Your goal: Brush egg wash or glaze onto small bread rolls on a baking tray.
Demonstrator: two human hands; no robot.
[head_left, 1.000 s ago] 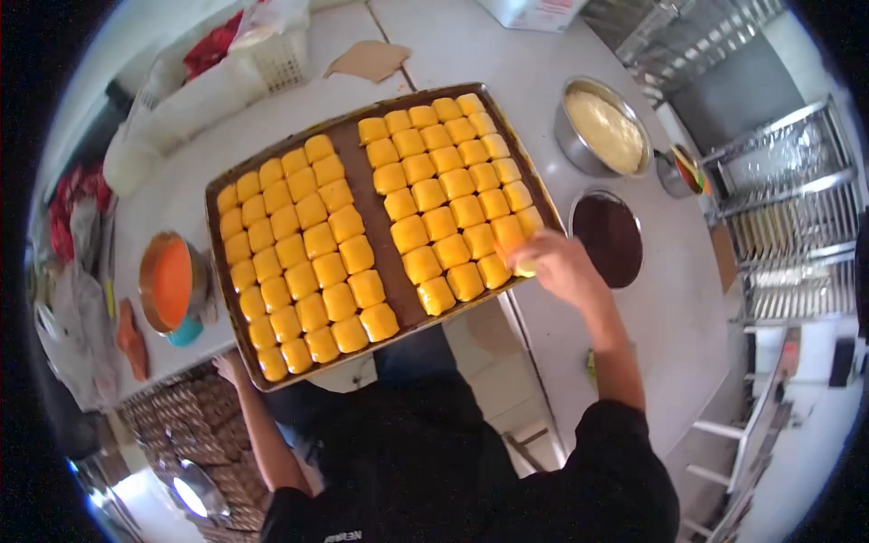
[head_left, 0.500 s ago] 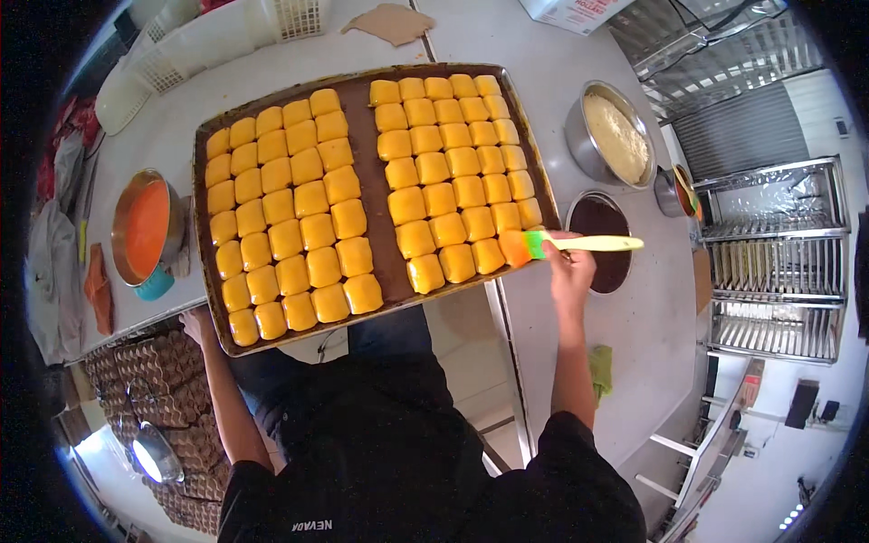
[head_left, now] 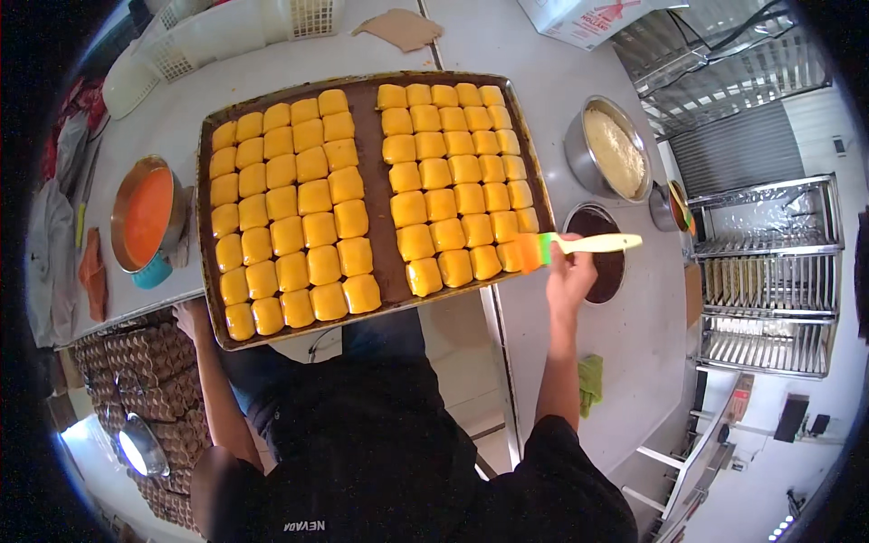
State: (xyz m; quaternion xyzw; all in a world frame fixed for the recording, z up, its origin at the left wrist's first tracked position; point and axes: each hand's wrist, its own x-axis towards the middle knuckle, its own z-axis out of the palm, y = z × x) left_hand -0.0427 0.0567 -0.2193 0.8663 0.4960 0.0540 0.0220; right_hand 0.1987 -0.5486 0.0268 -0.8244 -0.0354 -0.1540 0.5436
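Observation:
A large rimmed baking tray point(head_left: 380, 217) carries two blocks of glossy yellow square buns point(head_left: 453, 199), split by a dark strip. My right hand point(head_left: 570, 271) grips the pale-yellow handle of a pastry brush point(head_left: 602, 244); its orange-and-green head rests on buns at the front-right corner. My left hand point(head_left: 190, 321) is at the counter edge beside the tray's front-left corner, its fingers partly hidden. A steel bowl of orange liquid point(head_left: 145, 217) sits left of the tray, on or against a turquoise item. A bowl of dark stuff point(head_left: 605, 271) lies right of the tray, behind my hand.
At right stand a bowl of pale cream point(head_left: 615, 145), a small pot point(head_left: 668, 208), a green cloth point(head_left: 589, 385) and metal racks point(head_left: 765, 317). A white basket point(head_left: 235, 36), cardboard point(head_left: 398, 27) and white box point(head_left: 588, 14) are behind. Egg trays point(head_left: 136, 362) are stacked lower left.
The view has shifted, with the tray higher in the picture than a second ago. My right hand has turned, bringing the brush handle sideways to the right; the brush stays at the front-right buns.

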